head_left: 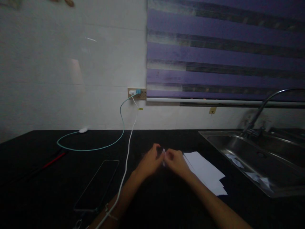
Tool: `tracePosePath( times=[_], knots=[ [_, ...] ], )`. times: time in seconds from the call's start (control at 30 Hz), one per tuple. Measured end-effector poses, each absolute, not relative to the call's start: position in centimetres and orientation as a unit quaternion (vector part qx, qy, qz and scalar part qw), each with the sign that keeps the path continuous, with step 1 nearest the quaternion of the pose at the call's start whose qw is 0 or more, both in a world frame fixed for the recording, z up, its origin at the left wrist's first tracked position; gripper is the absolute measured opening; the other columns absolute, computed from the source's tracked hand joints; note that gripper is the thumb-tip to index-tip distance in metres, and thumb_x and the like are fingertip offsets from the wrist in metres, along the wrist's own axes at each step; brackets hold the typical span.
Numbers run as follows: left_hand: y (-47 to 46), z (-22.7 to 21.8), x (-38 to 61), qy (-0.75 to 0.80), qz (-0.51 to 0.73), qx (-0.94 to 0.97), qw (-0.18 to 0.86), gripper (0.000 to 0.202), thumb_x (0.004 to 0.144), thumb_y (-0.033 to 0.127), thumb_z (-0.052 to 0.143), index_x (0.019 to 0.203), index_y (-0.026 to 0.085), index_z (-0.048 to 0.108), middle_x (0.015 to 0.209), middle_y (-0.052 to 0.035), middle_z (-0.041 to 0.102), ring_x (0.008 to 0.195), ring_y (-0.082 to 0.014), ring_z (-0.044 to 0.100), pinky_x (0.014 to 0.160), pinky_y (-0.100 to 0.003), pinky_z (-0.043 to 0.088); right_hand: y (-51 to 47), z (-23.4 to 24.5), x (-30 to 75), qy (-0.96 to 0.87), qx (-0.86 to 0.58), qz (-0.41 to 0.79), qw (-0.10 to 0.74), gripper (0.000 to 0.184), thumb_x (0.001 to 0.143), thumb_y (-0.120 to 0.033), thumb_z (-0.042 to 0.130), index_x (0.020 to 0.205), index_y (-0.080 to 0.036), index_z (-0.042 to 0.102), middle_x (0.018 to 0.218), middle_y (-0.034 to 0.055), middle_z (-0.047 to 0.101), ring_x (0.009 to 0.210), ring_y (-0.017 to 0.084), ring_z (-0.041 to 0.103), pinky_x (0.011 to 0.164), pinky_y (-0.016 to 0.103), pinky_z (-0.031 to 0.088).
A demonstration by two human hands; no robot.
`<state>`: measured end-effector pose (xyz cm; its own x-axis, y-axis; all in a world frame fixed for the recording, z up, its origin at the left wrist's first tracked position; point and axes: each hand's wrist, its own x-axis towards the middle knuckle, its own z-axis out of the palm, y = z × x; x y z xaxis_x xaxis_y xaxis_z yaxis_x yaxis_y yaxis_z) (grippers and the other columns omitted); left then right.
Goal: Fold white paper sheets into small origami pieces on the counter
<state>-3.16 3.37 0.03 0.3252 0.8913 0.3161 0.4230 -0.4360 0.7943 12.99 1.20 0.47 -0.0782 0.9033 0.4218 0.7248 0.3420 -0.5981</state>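
Observation:
Between my two hands stands a small folded piece of white paper (164,152), its pointed tip showing above the fingers and most of it hidden. My left hand (152,161) pinches it from the left, thumb toward the middle and one finger curled up. From the right, my right hand (175,160) grips the same paper with bent fingers. Both hands are just above the dark countertop (164,197). Beside my right forearm lies a stack of white paper sheets (205,171), uneven at its edges.
A phone (97,186) lies left of my left forearm. A white cable (128,149) runs over that forearm from the wall socket (143,93); a teal cable (90,149) loops behind. At right is a steel sink (231,149) with paper pieces (235,160) and a faucet (258,111).

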Motion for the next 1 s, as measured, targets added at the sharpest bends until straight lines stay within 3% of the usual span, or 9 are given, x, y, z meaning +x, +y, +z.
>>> tracePosePath(
  times=[0.13, 0.3, 0.43, 0.57, 0.8, 0.9, 1.0],
  knots=[
    [3.9, -0.4, -3.3, 0.440, 0.402, 0.734, 0.326, 0.048, 0.082, 0.059, 0.049, 0.110, 0.019, 0.052, 0.074, -0.0018, 0.058, 0.064, -0.0176, 0.053, 0.060, -0.027, 0.037, 0.9, 1.0, 13.0, -0.722, -0.558, 0.086, 0.398, 0.028, 0.086, -0.037, 0.052, 0.067, -0.018, 0.060, 0.059, 0.0018, 0.061, 0.052, 0.014, 0.053, 0.050, 0.023, 0.032],
    [4.5, -0.5, -3.3, 0.405, 0.324, 0.628, 0.580, 0.069, 0.081, 0.074, 0.025, 0.093, 0.015, 0.056, 0.075, -0.0043, 0.061, 0.052, -0.0126, 0.053, 0.044, -0.021, 0.030, 0.5, 1.6, 13.0, -0.754, -0.529, 0.035, 0.388, 0.027, 0.089, -0.035, 0.048, 0.073, -0.018, 0.061, 0.064, 0.0031, 0.062, 0.057, 0.014, 0.055, 0.055, 0.024, 0.034],
    [4.4, -0.1, -3.4, 0.364, 0.249, 0.580, 0.685, 0.077, 0.075, 0.080, 0.028, 0.084, 0.011, 0.060, 0.076, -0.0095, 0.065, 0.053, -0.0131, 0.056, 0.041, -0.019, 0.026, 0.6, 1.5, 13.2, -0.783, -0.503, 0.007, 0.365, 0.023, 0.089, -0.030, 0.048, 0.076, -0.019, 0.064, 0.071, 0.0055, 0.064, 0.066, 0.016, 0.057, 0.062, 0.025, 0.037],
    [3.9, 0.1, -3.4, 0.311, 0.242, 0.599, 0.697, 0.071, 0.078, 0.074, 0.034, 0.085, 0.010, 0.064, 0.076, -0.0101, 0.066, 0.055, -0.0130, 0.058, 0.042, -0.019, 0.028, 0.5, 1.6, 13.6, -0.807, -0.468, 0.012, 0.360, 0.020, 0.089, -0.026, 0.049, 0.086, -0.019, 0.068, 0.084, 0.0086, 0.066, 0.079, 0.019, 0.060, 0.071, 0.028, 0.042],
    [4.7, -0.6, -3.6, 0.323, 0.292, 0.648, 0.625, 0.056, 0.081, 0.064, 0.048, 0.075, 0.011, 0.062, 0.063, -0.0044, 0.061, 0.048, -0.0084, 0.051, 0.040, -0.016, 0.026, 0.3, 2.4, 13.6, -0.788, -0.428, 0.094, 0.433, 0.025, 0.086, -0.019, 0.050, 0.106, -0.019, 0.065, 0.100, 0.0088, 0.066, 0.092, 0.020, 0.061, 0.083, 0.032, 0.045],
    [5.4, -0.9, -4.0, 0.329, 0.305, 0.654, 0.609, 0.051, 0.080, 0.061, 0.053, 0.082, 0.011, 0.062, 0.063, -0.0029, 0.061, 0.046, -0.0078, 0.051, 0.039, -0.016, 0.026, 0.5, 2.5, 13.6, -0.754, -0.429, 0.198, 0.456, 0.027, 0.088, -0.023, 0.049, 0.110, -0.019, 0.064, 0.100, 0.0071, 0.067, 0.090, 0.019, 0.062, 0.079, 0.031, 0.047],
    [5.5, -1.0, -4.3, 0.310, 0.291, 0.681, 0.597, 0.046, 0.080, 0.056, 0.055, 0.083, 0.010, 0.062, 0.059, -0.0011, 0.060, 0.045, -0.0079, 0.051, 0.040, -0.016, 0.028, 0.9, 2.2, 13.6, -0.711, -0.437, 0.308, 0.457, 0.028, 0.091, -0.033, 0.046, 0.104, -0.017, 0.066, 0.087, 0.0057, 0.068, 0.075, 0.017, 0.063, 0.066, 0.028, 0.048]
  ],
)
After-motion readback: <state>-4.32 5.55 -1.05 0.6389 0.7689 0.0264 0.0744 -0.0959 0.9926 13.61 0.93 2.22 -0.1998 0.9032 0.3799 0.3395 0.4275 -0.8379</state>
